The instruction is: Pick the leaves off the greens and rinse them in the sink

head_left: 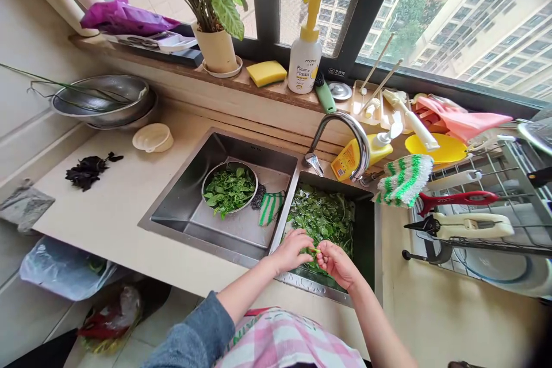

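Over the right sink basin (365,241), my left hand (294,250) and my right hand (337,263) meet with their fingertips close together. A short green stem (316,250) is pinched between them, its ends partly hidden by the fingers. Below, a mass of leafy greens (323,213) lies wet in the basin. More leafy greens (228,188) fill a round metal bowl (256,198) in the left basin (176,207). Beside that bowl lie a dark scouring pad (257,196) and a green-and-white striped cloth (271,208).
A curved faucet (340,118) rises behind the right basin, with a yellow bottle (351,155) beside it. At right stands a wire dish rack (517,175) holding scissors (466,225). Dark leafy scraps (90,172) and a cream bowl (153,138) rest on the left counter.
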`<state>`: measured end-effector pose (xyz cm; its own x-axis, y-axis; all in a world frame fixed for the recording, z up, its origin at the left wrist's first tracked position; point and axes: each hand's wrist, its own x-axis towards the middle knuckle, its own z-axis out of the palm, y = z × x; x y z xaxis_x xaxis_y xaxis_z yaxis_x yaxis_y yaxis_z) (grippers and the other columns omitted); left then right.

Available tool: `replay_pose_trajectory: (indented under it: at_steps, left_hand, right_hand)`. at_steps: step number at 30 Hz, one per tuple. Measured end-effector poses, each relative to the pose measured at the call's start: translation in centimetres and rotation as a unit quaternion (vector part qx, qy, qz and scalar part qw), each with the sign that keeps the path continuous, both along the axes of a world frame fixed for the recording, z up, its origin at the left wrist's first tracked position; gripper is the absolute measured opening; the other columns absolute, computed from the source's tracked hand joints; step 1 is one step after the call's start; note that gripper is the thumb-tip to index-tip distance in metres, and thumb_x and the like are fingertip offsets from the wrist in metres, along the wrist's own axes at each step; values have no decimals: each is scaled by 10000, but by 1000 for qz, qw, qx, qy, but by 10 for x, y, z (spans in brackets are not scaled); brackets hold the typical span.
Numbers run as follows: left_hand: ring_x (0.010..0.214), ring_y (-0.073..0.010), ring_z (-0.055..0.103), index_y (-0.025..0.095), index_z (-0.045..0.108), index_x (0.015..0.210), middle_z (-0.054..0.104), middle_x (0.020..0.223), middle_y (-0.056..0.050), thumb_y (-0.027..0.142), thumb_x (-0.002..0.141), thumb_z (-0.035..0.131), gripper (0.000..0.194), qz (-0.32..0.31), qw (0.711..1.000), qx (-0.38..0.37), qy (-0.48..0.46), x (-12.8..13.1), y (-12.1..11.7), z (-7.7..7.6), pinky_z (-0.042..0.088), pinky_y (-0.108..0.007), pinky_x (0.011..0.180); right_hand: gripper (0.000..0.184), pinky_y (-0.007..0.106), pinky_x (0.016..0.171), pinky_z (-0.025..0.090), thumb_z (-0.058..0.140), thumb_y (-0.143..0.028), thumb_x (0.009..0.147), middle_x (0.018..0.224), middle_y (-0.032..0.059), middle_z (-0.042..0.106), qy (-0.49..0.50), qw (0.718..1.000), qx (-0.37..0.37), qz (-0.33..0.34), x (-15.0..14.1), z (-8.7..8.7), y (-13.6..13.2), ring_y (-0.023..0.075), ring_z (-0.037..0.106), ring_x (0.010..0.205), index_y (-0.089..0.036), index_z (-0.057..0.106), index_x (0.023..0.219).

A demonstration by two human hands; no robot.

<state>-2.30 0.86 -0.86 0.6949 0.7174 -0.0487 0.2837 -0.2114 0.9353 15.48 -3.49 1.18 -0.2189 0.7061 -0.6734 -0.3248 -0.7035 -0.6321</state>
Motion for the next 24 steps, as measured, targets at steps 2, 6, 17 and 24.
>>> replay_pose_trajectory:
  at_steps: [2,6,17,24]
  left_hand:
    - [1112,-244,448,231,648,817,647,985,-38,273,763,564,109,3,1000,-20,16,0,-7,-5,255,-399,980]
    - [800,-155,539,176,594,811,623,804,-18,304,776,519,153,26,982,-184,-30,2,-19,-12,383,-290,768]
    - [643,-147,525,156,573,747,574,657,4,247,652,613,137,61,975,-207,58,20,-18,-19,368,-253,603]
    - [755,-265,596,183,590,690,626,720,-95,232,738,506,108,23,971,-44,232,25,-24,-14,406,-345,679]
  right_hand:
    - [206,193,511,346,645,-345,704,644,-18,561,-21,999,27,26,-4,2,-5,77,481,542,-176,540,758]
    - [280,220,506,341,647,-428,689,632,-5,567,-89,990,95,54,-9,-3,-10,101,482,549,-174,544,745]
    - [232,236,523,304,524,-422,775,612,-18,487,-280,916,240,158,-2,-16,-14,114,400,551,-198,524,713]
    - [182,247,557,252,347,-254,833,634,-10,501,-480,770,304,289,-10,-11,-22,130,417,579,-215,465,701]
